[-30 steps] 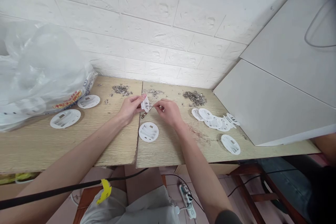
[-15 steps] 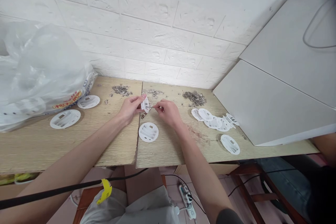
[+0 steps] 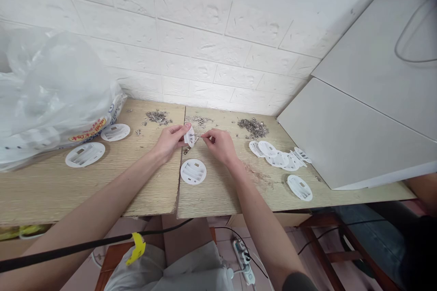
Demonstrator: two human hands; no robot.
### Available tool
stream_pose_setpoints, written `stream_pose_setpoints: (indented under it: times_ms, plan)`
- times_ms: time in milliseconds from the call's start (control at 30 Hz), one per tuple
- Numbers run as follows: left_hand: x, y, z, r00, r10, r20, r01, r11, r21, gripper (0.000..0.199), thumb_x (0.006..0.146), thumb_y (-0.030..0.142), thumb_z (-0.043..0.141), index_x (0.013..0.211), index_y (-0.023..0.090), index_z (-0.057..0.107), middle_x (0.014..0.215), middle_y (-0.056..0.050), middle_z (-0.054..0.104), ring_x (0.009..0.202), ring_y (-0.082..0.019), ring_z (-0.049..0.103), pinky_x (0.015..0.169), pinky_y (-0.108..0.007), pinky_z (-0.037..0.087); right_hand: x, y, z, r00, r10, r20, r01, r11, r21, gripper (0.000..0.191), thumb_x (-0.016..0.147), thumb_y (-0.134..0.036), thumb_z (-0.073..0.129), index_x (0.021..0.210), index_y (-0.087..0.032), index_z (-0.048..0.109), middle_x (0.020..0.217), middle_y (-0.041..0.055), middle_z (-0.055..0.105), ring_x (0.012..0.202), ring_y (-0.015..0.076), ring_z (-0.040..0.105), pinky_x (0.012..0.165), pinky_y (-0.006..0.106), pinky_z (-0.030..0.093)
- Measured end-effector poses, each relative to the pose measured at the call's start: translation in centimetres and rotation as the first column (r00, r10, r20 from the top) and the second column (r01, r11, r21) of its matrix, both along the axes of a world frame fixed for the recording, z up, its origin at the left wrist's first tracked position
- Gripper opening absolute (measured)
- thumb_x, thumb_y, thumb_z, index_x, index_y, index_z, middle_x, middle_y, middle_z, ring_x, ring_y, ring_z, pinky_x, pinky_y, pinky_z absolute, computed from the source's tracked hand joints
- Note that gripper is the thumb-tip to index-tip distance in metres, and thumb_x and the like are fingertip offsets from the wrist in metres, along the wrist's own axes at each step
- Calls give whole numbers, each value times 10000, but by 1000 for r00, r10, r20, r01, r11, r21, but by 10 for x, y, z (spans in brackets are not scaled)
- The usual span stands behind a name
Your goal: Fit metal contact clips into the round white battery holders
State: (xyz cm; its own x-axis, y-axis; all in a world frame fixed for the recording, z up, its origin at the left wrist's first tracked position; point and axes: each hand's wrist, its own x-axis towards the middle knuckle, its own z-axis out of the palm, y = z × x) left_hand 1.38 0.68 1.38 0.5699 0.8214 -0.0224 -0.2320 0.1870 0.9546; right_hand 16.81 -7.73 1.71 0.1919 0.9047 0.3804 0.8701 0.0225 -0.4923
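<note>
Above the tabletop, my left hand (image 3: 170,141) is closed on a white round plastic battery housing (image 3: 190,137), tilted up on its edge with its slotted side to the right. My right hand (image 3: 220,144) pinches a thin metal tool (image 3: 199,136) whose tip points into the housing. The tool's exact kind is too small to tell. A small brass-coloured strip (image 3: 186,150) lies just below the held housing. Another white housing (image 3: 193,172) rests flat on the table closer to me.
Small metal parts form piles at left (image 3: 158,117), middle (image 3: 200,121) and right (image 3: 253,127). Several overlapping housings (image 3: 278,159) lie right, one (image 3: 299,188) apart; two more (image 3: 85,154) lie left by a plastic bag (image 3: 68,86). White boxes (image 3: 362,132) stand right.
My right hand has shifted slightly at the housing, with the thin tool now lying a little flatter. My left hand keeps its hold, the housing turned very slightly.
</note>
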Motion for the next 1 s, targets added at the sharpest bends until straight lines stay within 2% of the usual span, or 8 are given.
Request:
stream_pose_setpoints:
  times_ms: [200, 467, 800, 900, 1000]
  plan:
    - [1, 1, -2, 1000, 15, 1, -15, 1000, 2, 431, 621, 519, 761, 752, 121, 660, 714, -42, 631, 707, -150, 592, 707, -316, 527, -4, 0, 0, 999, -20, 42, 21, 1000, -16, 197, 843, -128, 526, 895, -179, 709, 893, 33, 691, 754, 130, 584, 691, 237, 402]
    - [3, 2, -7, 999, 28, -44, -26, 999, 44, 453, 612, 524, 764, 790, 114, 683, 777, -76, 660, 715, -164, 607, 698, -321, 540, -13, 1, -3, 972, -96, 216, 98, 995, -1, 241, 880, -145, 476, 858, -203, 708, 873, 38, 662, 808, 159, 573, 638, 253, 351]
    - [4, 3, -7, 999, 25, -37, -23, 999, 40, 451, 620, 527, 759, 797, 121, 674, 765, -63, 653, 709, -157, 604, 680, -315, 541, -14, 3, -4, 941, -62, 333, 63, 998, 7, 281, 902, -123, 430, 904, -193, 703, 872, 58, 642, 843, 177, 547, 667, 271, 352]
    - [3, 3, -6, 999, 19, -37, -18, 999, 29, 441, 624, 520, 759, 793, 122, 670, 778, -70, 662, 710, -160, 608, 674, -310, 534, -13, 3, -4, 946, -48, 321, 46, 999, 15, 284, 911, -135, 423, 897, -190, 701, 870, 66, 643, 858, 180, 550, 690, 273, 369]
    - [2, 3, -2, 999, 31, 7, -31, 999, -25, 413, 637, 499, 759, 786, 125, 666, 772, -68, 670, 709, -157, 611, 689, -306, 520, -9, 3, -3, 980, -34, 194, 22, 998, 61, 251, 901, -156, 448, 902, -193, 697, 906, 54, 657, 855, 163, 565, 709, 259, 397]
